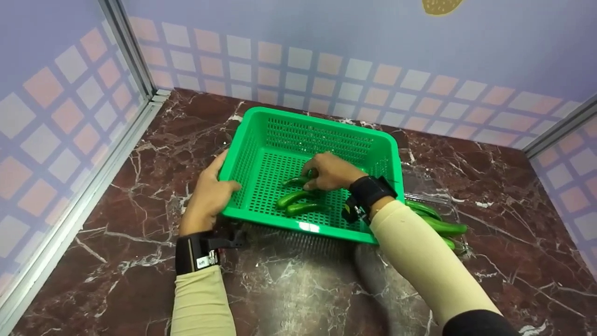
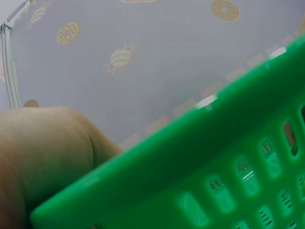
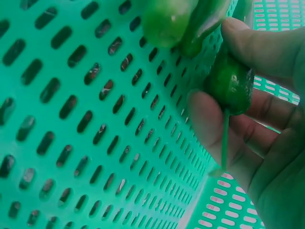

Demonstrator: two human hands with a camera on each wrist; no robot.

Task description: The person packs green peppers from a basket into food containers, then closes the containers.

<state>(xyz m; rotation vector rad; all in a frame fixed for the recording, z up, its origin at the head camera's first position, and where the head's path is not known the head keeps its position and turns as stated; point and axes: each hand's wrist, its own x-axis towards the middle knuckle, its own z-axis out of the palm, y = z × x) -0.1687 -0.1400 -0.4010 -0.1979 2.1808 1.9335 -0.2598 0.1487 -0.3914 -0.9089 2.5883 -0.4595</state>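
A green plastic basket (image 1: 322, 226) with slotted walls is tilted above the tabletop. My left hand (image 1: 210, 193) grips its left rim, the thumb over the edge and the fingers outside; the left wrist view shows this hand (image 2: 52, 152) at the basket's corner (image 2: 157, 176). Inside the basket, my right hand (image 1: 331, 171) pinches a slim green cucumber (image 1: 298, 180). Its thin stem end shows between thumb and fingers in the right wrist view, where the cucumber (image 3: 231, 88) lies near the slotted floor. Two more cucumbers (image 1: 305, 208) lie just below that hand.
Several cucumbers (image 1: 443, 227) lie on clear plastic wrap (image 1: 431, 198) right of the basket, partly hidden by my right forearm. The dark red marbled tabletop (image 1: 140, 261) meets tiled-pattern walls (image 1: 345, 79) at the back and sides.
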